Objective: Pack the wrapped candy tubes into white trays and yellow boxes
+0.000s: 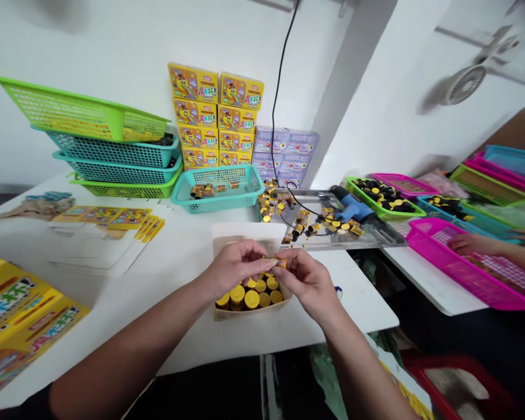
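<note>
Now then, over at nine o'clock, yellow printed boxes (17, 315) sat on the white table (157, 315). Next, the left hand (234, 269) was nearly closed, fingertips pinching one end of a small gold-and-black cylinder (277, 263), and the right hand (307, 286) was pinching the other end, right above a cardboard tray (231, 314) of yellow-capped cylinders (251, 299). Farther out at three o'clock, a co-worker's hand (468, 244) lay in a pink basket (499, 297).

Looks like a small packing workshop: printed yellow cartons (214, 116) are stacked by the wall, plastic mesh baskets (83, 111) are piled up, and yellow-capped cylinders (251, 298) are laid out on white worktables (354, 303), with a wall fan (466, 84) mounted above.
</note>
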A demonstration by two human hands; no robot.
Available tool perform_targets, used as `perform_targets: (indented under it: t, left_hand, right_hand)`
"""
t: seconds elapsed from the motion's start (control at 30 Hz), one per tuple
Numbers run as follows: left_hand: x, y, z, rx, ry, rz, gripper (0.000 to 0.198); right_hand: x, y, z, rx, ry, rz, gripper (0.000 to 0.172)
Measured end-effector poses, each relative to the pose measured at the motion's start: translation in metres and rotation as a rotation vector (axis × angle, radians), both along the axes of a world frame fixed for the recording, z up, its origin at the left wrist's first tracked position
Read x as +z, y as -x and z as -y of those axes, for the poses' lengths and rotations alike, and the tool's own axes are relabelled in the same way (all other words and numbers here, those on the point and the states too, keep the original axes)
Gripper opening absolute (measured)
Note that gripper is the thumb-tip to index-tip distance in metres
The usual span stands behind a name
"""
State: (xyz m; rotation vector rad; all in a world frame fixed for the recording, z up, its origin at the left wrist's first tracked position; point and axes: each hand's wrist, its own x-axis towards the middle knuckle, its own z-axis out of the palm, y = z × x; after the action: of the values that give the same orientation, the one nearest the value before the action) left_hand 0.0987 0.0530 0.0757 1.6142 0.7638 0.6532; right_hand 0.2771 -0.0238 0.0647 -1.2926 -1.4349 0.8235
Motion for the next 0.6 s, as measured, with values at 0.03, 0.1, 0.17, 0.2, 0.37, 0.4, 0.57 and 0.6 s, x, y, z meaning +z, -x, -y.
perform_targets:
  t: [0.03, 0.1, 0.17, 0.2, 0.37, 0.4, 0.57, 0.6]
  left_hand:
    - [-0.002, 0.003, 0.001, 0.024, -0.117, -0.037, 0.033]
    - [-0.006, 0.009, 0.004, 0.067, -0.466, -0.146, 0.032]
    - [-0.012, 0.015, 0.008, 0.055, -0.782, -0.284, 0.041]
    - [-0.015, 0.017, 0.011, 0.02, -0.88, -0.352, 0.044]
    - [-0.019, 0.021, 0.021, -0.035, -1.018, -0.49, 0.041]
    - [-0.018, 0.023, 0.022, -0.015, -1.011, -0.464, 0.042]
    - [-0.02, 0.057, 0.025, 0.305, -0.815, -0.194, 0.033]
    - [-0.025, 0.065, 0.024, 0.411, -0.752, -0.144, 0.031]
  right_hand:
    - [-0.001, 0.0, -0.003, -0.041, -0.004, 0.1, 0.027]
    - [0.0, -0.003, -0.006, -0.096, -0.046, 0.447, 0.02]
    - [0.0, -0.004, -0.009, -0.059, -0.128, 0.849, 0.014]
    - [0.0, -0.003, -0.01, -0.006, -0.167, 1.005, 0.012]
    - [-0.011, 0.018, -0.014, 0.136, -0.272, 1.172, 0.007]
    - [-0.013, 0.021, -0.013, 0.131, -0.292, 1.146, 0.006]
    - [-0.006, -0.007, -0.019, -0.075, -0.313, 0.852, 0.015]
    - [-0.002, -0.021, -0.027, -0.161, -0.264, 0.82, 0.02]
